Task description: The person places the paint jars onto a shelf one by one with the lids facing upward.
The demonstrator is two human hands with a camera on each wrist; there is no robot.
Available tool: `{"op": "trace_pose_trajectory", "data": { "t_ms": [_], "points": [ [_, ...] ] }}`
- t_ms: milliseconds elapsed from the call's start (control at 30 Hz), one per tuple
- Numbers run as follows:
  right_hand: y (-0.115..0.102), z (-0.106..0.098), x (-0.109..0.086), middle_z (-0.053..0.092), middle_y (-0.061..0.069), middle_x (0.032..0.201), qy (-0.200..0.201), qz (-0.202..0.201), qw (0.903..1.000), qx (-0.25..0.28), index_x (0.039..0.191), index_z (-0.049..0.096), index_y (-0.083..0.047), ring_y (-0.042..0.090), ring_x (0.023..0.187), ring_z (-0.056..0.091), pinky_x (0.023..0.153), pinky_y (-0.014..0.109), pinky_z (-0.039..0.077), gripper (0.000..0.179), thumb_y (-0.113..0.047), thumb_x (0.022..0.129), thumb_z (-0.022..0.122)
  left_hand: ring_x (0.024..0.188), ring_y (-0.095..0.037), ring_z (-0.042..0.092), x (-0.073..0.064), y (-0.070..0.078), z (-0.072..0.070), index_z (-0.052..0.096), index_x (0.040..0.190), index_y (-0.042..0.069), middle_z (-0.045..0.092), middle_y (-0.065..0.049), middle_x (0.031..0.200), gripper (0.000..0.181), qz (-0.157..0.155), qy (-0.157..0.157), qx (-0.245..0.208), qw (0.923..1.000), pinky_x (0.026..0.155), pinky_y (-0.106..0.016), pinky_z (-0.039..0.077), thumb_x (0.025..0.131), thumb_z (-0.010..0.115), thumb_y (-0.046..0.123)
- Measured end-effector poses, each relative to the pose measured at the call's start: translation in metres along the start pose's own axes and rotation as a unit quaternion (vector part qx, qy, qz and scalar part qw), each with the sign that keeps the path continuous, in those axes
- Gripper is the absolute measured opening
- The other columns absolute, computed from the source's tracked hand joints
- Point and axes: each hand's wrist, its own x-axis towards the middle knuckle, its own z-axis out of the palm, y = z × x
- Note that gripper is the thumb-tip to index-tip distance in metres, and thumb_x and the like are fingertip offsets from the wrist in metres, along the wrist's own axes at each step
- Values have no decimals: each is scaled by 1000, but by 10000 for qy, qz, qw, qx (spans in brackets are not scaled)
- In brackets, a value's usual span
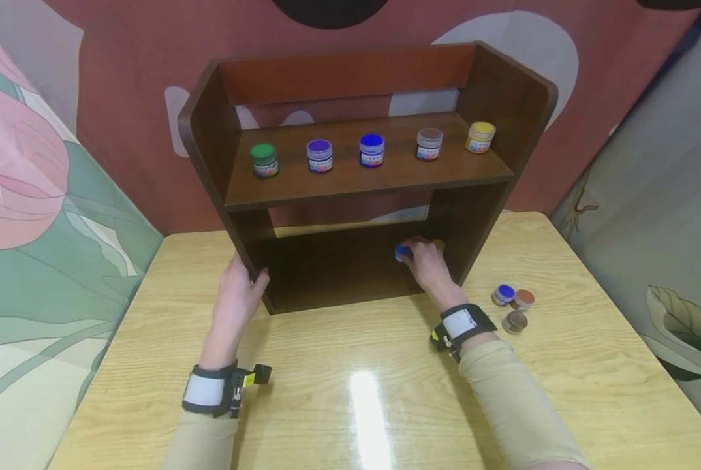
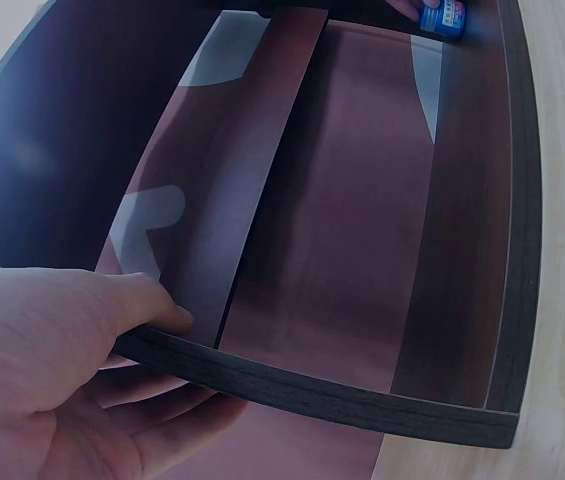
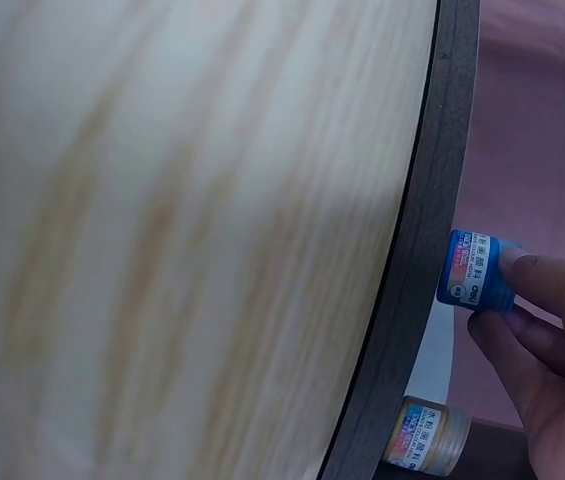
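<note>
A dark brown two-tier shelf (image 1: 350, 189) stands on the table. My left hand (image 1: 233, 297) grips the edge of its left side panel (image 2: 292, 385), thumb on the inner face and fingers on the outer. Inside the lower tier, toward the right, my right hand (image 1: 429, 267) pinches a small blue paint jar (image 3: 470, 270) between thumb and fingers. The jar is upright at the lower board; whether it touches the board I cannot tell. Beside it stands a yellowish-brown paint jar (image 3: 427, 436), mostly hidden by the hand in the head view.
Along the upper tier stand several paint jars: green (image 1: 265, 160), purple (image 1: 319, 156), blue (image 1: 371, 151), greyish brown (image 1: 429, 143) and yellow (image 1: 480, 137). Right of the shelf, blue (image 1: 504, 295), reddish-brown (image 1: 523, 299) and dark brown (image 1: 515, 322) jars sit on the wooden table (image 1: 327, 391).
</note>
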Motion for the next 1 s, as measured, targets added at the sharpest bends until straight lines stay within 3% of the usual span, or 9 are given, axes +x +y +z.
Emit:
{"op": "trace_pose_trajectory", "data": {
  "t_ms": [467, 733, 1000],
  "points": [
    [-2, -4, -1, 67, 25, 115, 9, 41, 10000, 26, 115, 69, 5, 43, 104, 66, 88, 52, 55, 26, -4, 91, 74, 111, -49, 60, -1, 0, 0, 45, 132, -10, 58, -33, 120, 42, 28, 10, 33, 10000, 91, -58, 53, 96, 63, 2],
    [-3, -20, -9, 68, 24, 112, 421, -108, 9991, 1, 111, 70, 5, 43, 102, 67, 87, 53, 54, 23, -2, 89, 74, 111, -49, 61, -1, -1, 2, 45, 130, -11, 59, -33, 119, 41, -4, 17, -13, 10000, 91, -58, 52, 95, 64, 1],
    [-4, -28, -17, 69, 23, 110, 458, -209, 9987, 73, 110, 70, 5, 40, 97, 67, 83, 52, 56, 21, -5, 92, 74, 108, -49, 61, 0, -2, 2, 46, 129, -12, 59, -34, 117, 40, 33, 51, 31, 10000, 90, -59, 53, 95, 64, 1]
  ]
}}
